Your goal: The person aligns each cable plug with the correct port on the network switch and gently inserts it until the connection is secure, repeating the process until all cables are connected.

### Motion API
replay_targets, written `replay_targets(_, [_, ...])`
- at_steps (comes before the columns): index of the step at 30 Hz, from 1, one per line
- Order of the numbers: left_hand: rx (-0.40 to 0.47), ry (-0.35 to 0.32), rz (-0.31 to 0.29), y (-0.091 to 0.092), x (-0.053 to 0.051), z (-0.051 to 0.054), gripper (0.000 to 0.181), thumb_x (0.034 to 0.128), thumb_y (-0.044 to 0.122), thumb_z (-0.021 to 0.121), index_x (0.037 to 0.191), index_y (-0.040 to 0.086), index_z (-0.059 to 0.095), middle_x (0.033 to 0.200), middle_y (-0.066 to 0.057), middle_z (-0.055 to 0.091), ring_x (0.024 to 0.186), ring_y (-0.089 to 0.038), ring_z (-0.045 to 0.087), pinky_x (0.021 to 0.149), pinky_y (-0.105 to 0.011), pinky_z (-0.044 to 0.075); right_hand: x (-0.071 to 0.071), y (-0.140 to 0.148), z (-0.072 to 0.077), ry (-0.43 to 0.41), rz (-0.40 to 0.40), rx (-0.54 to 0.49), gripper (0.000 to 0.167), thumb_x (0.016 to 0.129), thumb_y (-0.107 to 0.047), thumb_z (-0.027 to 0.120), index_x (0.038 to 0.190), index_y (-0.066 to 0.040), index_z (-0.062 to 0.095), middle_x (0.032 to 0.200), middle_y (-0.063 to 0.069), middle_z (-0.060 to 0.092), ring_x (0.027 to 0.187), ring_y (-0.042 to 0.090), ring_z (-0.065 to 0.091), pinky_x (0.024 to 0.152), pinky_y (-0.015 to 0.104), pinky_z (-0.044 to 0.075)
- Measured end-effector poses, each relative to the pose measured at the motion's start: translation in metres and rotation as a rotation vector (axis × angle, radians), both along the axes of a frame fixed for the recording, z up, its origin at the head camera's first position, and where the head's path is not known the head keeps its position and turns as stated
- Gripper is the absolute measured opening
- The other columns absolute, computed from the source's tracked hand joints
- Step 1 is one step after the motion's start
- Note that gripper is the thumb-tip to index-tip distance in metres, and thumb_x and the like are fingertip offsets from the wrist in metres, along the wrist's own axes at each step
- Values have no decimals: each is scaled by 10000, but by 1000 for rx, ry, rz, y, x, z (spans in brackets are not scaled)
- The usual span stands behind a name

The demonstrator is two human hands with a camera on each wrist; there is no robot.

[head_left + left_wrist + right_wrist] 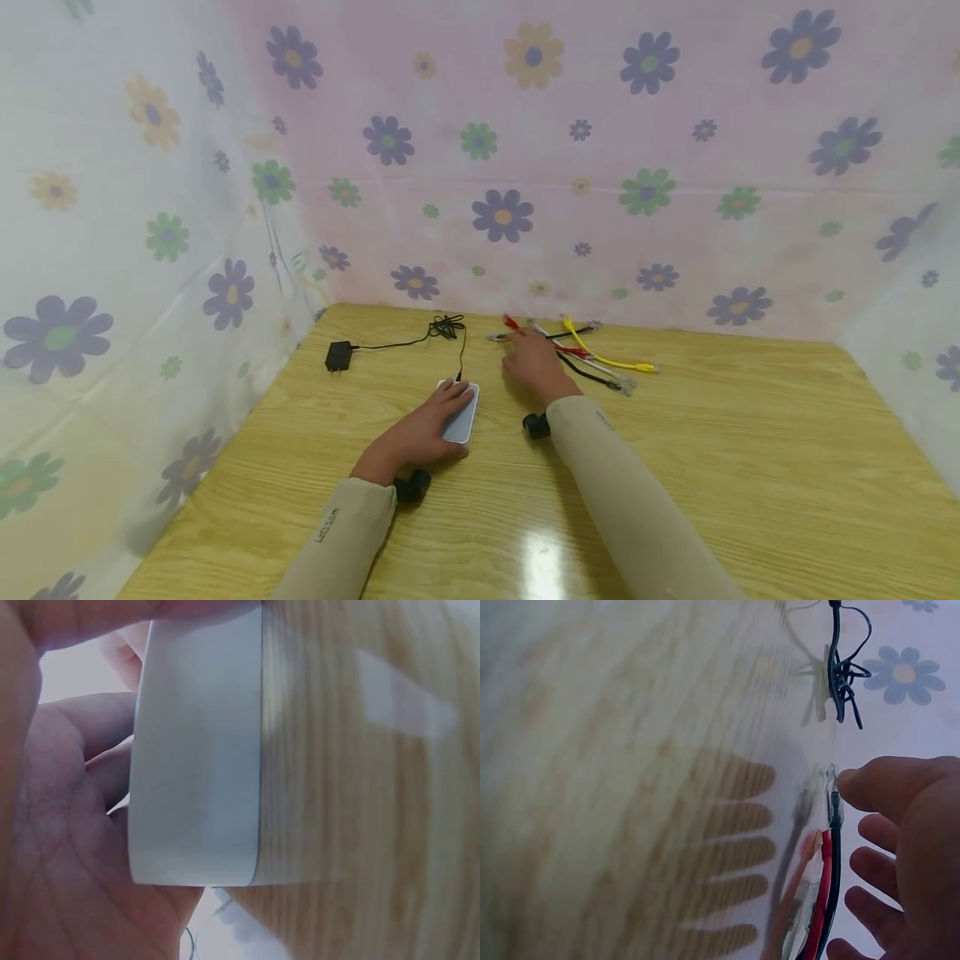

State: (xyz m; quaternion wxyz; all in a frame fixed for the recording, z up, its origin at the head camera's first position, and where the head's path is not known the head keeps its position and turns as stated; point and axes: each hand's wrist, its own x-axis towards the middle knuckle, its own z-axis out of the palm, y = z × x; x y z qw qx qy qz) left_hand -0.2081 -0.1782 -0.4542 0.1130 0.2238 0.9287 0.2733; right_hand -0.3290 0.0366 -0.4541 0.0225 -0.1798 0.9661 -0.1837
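A flat white box-shaped device (461, 423) with a grey top lies on the table, a thin black cord at its far end. My left hand (422, 429) holds it, fingers over the top and thumb at the near edge; the left wrist view shows its white side wall (196, 772). My right hand (534, 365) is over the left end of a bunch of network cables. In the right wrist view its thumb is at the clear plug (832, 787) of a black cable, the other fingers apart. Contact is unclear. Beside it runs a red cable (823, 889).
A yellow cable (611, 361) and a black cable (588, 376) extend right of the right hand. A black power adapter (339, 356) sits at the left, its cord bundled (447, 326) near the back edge. Flowered cloth (480, 150) hangs behind and beside the wooden table (712, 450).
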Motion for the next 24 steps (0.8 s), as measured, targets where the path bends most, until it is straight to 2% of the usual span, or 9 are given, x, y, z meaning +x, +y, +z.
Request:
replay_targets(4, [12, -1, -5, 1, 0, 1, 848, 836, 248, 731, 1546, 154, 277, 1626, -68, 192, 1517, -323, 47, 1140, -533, 262, -1, 2, 3, 26, 14, 32, 473, 980, -248, 537, 1424, -93, 489, 1498, 143, 423, 1396, 331, 385, 1117, 492, 328])
replay_targets(8, [14, 5, -13, 3, 0, 1, 850, 833, 247, 733, 1544, 137, 280, 1624, -83, 198, 1513, -342, 56, 1130, -542, 274, -1, 2, 3, 13, 15, 71, 473, 996, -255, 520, 1447, -124, 462, 1508, 122, 419, 1415, 310, 362, 1124, 526, 303])
replay_targets(14, [5, -7, -11, 3, 1, 2, 851, 837, 247, 730, 1547, 143, 274, 1628, -72, 185, 1515, -335, 47, 1129, -535, 278, -2, 1, 1, 11, -26, 95, 442, 999, -204, 519, 1436, -147, 478, 1444, 119, 481, 1363, 333, 419, 1100, 566, 311])
replay_targets(18, [6, -12, -4, 3, 2, 4, 849, 836, 242, 732, 1546, 145, 277, 1628, -71, 184, 1516, -330, 42, 1130, -534, 277, -5, 2, -1, 23, -51, 124, 386, 1000, -106, 489, 1380, -146, 546, 1435, 125, 485, 1337, 356, 441, 1092, 575, 313])
replay_targets(24, [5, -21, 5, 1, 3, 4, 850, 841, 244, 731, 1548, 149, 269, 1630, -70, 177, 1517, -329, 37, 1129, -535, 278, -7, 5, -3, 1, -29, 126, 340, 997, -28, 466, 1238, -158, 667, 1438, 102, 495, 1320, 370, 454, 1089, 584, 309])
